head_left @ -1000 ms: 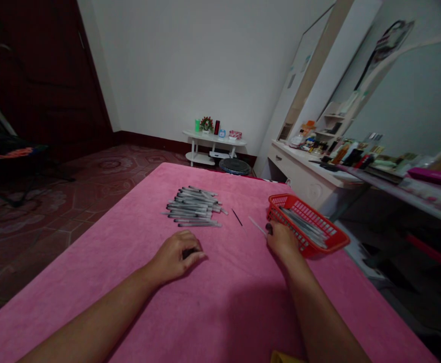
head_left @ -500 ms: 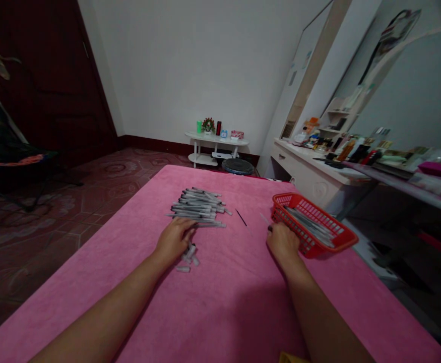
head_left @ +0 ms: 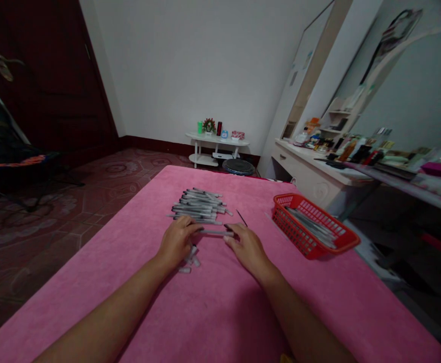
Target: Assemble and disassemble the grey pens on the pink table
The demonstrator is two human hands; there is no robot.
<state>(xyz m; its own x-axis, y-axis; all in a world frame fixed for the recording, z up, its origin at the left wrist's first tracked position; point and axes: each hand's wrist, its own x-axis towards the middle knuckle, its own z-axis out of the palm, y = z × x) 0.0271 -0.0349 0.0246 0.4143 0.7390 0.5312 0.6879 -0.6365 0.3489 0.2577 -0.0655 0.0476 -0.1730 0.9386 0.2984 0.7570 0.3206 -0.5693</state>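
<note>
A grey-white pen (head_left: 214, 232) lies level between my two hands, just over the pink cloth. Its left end is in the fingers of my left hand (head_left: 175, 241), closed on it. The thumb and fingers of my right hand (head_left: 248, 250) pinch its right end. Just beyond is a pile of similar pens with dark ends (head_left: 199, 204). Several pale pen caps (head_left: 193, 258) lie beside my left hand, partly hidden by it. A thin dark pen refill (head_left: 241, 217) rests behind my right hand.
A red plastic basket (head_left: 351, 245) holding several pens (head_left: 313, 228) stands at the right of the pink-covered table (head_left: 205, 312). Farther right is a dresser (head_left: 314, 171) crowded with bottles. A small white stand (head_left: 201, 160) is by the back wall.
My right hand has moved left from beside the basket to the pen's right end. My left hand has drawn the pen slightly nearer, away from the pile.
</note>
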